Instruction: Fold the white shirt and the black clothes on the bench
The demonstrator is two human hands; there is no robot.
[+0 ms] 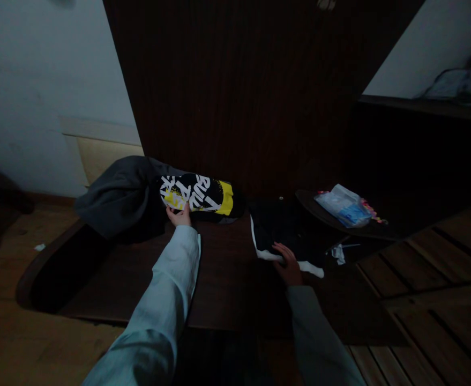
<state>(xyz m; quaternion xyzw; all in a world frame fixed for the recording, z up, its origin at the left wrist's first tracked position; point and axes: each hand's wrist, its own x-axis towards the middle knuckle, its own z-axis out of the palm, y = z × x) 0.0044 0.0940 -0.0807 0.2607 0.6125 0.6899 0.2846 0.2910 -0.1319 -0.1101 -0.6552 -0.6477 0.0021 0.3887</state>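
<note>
My left hand (179, 216) reaches forward and grips the near edge of a folded black garment with white and yellow lettering (197, 193). That garment lies on top of a grey garment (117, 195) heaped at the back left of a dark wooden table (219, 273). My right hand (288, 261) rests flat, fingers spread, on a folded black garment with white trim (283, 230) to the right. Both arms wear pale long sleeves.
A dark round tray (319, 212) at the right holds a clear plastic bag with blue contents (345, 206). Small white scraps (338, 252) lie near it. A dark wood panel rises behind the table. Wooden slats lie at the right, wood floor at the left.
</note>
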